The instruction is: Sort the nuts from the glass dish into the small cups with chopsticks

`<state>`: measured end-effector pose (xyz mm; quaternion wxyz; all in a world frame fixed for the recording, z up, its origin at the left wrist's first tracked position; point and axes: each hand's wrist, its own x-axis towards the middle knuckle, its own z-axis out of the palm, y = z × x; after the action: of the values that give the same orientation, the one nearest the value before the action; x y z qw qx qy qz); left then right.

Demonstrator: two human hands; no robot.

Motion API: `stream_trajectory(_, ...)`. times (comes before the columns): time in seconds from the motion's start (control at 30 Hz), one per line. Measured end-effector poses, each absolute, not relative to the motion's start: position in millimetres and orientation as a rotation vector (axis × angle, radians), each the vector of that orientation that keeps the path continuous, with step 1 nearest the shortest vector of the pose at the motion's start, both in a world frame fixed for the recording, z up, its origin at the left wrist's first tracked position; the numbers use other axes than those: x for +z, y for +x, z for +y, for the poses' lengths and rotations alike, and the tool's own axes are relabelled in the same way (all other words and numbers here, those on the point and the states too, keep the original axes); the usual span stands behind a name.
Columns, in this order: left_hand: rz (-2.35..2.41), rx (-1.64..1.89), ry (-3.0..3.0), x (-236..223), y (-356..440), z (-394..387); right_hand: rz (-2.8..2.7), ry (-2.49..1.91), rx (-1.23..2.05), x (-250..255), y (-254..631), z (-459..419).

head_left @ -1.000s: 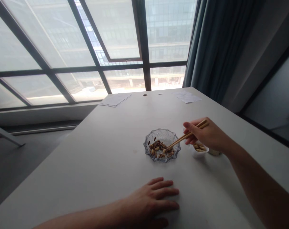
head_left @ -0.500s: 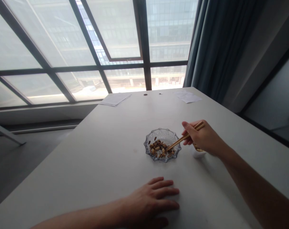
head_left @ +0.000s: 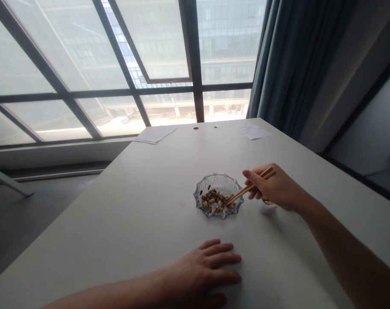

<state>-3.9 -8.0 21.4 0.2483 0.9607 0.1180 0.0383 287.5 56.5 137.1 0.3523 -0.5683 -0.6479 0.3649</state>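
My right hand (head_left: 267, 184) is closed around a pair of wooden chopsticks (head_left: 250, 186), whose tips reach down among the seeds and nuts (head_left: 216, 201). Those lie in a clear glass bowl (head_left: 199, 211) with a scalloped rim, mostly on its near side. Partly hidden beneath my right hand is a small white cup (head_left: 267, 207) with something yellowish in it that I cannot make out. My left hand (head_left: 207, 268) rests palm down on the white table (head_left: 133, 223), nearer than the bowl, its fingers spread and holding nothing.
Sheets of paper (head_left: 156, 134) lie at the table's far left, and more paper (head_left: 254, 131) at the far right. Two small dark spots show at the far edge between them. Beyond are large windows (head_left: 162, 38) and a blue curtain (head_left: 278, 68).
The chopstick tips have shifted slightly within the seeds, and my right hand has tilted a little with them. My left hand stays put.
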Motion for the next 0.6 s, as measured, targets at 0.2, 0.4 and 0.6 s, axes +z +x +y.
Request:
stream_trajectory(0.2, 0.313, 0.108, 2.611, 21.9, -4.4, -6.6, -1.681, -1.470, 0.836, 135.3, 278.4, 54.7)
stream_trajectory(0.4, 0.312, 0.101, 2.621, 22.7, -4.8, -7.5, -1.622, -1.498, 0.799, 135.4, 283.9, 57.0)
stream_trajectory(0.6, 0.322, 0.104, 2.629, 22.8, -4.3, -7.9, -1.554, -1.530, 0.823, 135.9, 288.3, 59.8)
